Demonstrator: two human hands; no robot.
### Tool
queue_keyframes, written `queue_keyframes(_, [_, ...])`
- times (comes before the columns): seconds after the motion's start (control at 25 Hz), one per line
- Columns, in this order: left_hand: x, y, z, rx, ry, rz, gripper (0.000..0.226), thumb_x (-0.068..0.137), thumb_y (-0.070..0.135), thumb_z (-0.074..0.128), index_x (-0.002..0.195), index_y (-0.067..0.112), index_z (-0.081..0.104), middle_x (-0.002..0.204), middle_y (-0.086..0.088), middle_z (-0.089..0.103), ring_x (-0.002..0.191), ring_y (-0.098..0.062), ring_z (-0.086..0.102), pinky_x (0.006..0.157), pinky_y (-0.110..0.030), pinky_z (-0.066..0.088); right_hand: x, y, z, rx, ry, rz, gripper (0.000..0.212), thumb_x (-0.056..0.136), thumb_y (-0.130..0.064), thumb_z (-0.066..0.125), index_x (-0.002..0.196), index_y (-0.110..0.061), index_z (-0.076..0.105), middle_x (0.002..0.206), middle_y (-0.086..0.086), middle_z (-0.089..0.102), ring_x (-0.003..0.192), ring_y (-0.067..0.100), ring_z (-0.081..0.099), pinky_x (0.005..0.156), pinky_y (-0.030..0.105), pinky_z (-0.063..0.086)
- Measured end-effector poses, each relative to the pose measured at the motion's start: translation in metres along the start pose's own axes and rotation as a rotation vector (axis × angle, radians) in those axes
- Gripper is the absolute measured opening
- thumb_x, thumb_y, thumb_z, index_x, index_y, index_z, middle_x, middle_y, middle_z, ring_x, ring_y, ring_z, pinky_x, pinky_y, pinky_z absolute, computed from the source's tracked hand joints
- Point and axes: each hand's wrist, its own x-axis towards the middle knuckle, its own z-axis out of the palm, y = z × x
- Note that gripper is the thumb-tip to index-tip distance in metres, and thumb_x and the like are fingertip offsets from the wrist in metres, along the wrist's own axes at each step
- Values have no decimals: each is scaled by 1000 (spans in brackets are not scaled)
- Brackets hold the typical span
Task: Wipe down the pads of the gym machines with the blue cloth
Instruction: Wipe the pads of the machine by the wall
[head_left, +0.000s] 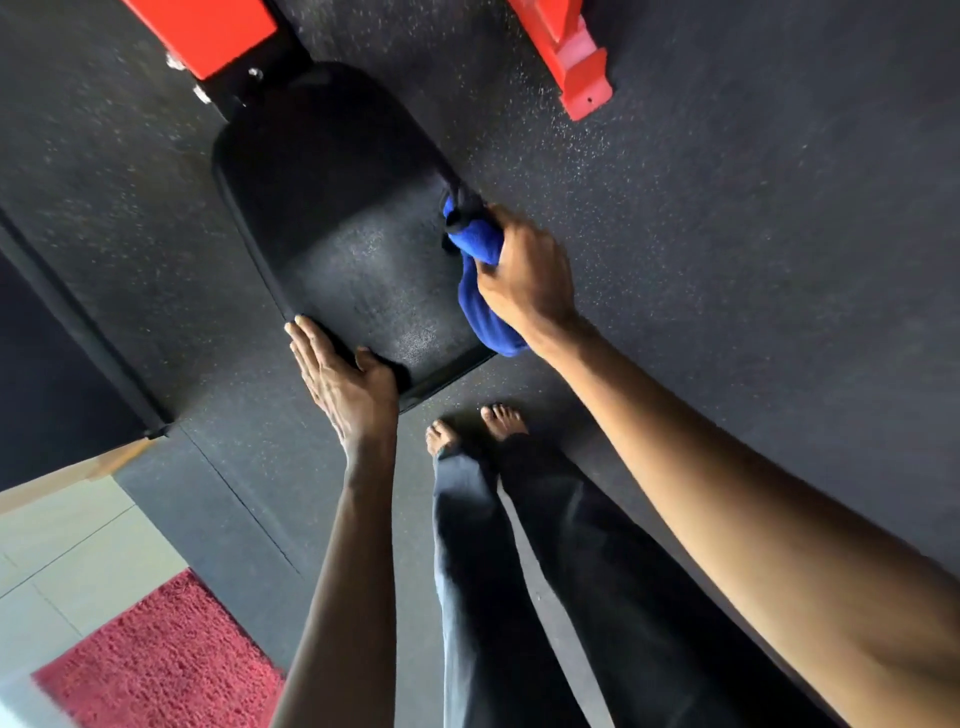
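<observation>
A black padded seat (337, 234) of a red-framed gym machine lies below me, running up and to the left. My right hand (524, 270) grips the bunched blue cloth (483, 291) against the pad's right edge, with part of the cloth hanging below the hand. My left hand (343, 379) rests with straight fingers along the pad's near left corner, thumb on top of the pad. The pad's near half looks dull and textured, while its far half lies in shadow.
Red machine frame parts stand at the top left (208, 31) and top right (571, 62). The floor is dark speckled rubber (753, 208). My bare feet (478, 426) stand just below the pad. A red rug (166, 654) and pale tiles lie at the bottom left.
</observation>
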Motion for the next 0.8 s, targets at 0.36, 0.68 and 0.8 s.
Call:
queue_keyframes(0.36, [-4, 12, -5, 81, -53, -27, 102, 91, 62, 58, 161, 14, 1, 169, -4, 0, 156, -18, -1, 123, -45, -2, 27, -27, 7, -103, 5, -55, 45, 82, -14, 66, 125, -24, 63, 109, 4, 73, 101, 32, 68, 79, 37, 48])
queue_keyframes(0.68, [0, 28, -10, 124, -119, -136, 100, 93, 53, 59, 161, 14, -4, 169, -3, -6, 155, -19, -4, 122, -50, -6, 34, -29, 4, -57, -16, -124, 47, 82, -17, 65, 128, -28, 62, 115, -4, 72, 103, 25, 67, 82, 33, 47])
queue_keyframes(0.8, [2, 34, -10, 136, -119, -181, 100, 94, 48, 62, 161, 16, -6, 169, -1, -6, 155, -17, -5, 121, -51, -8, 34, -17, 5, -47, -29, -163, 52, 81, -16, 66, 130, -31, 60, 117, -7, 71, 101, 24, 68, 81, 33, 49])
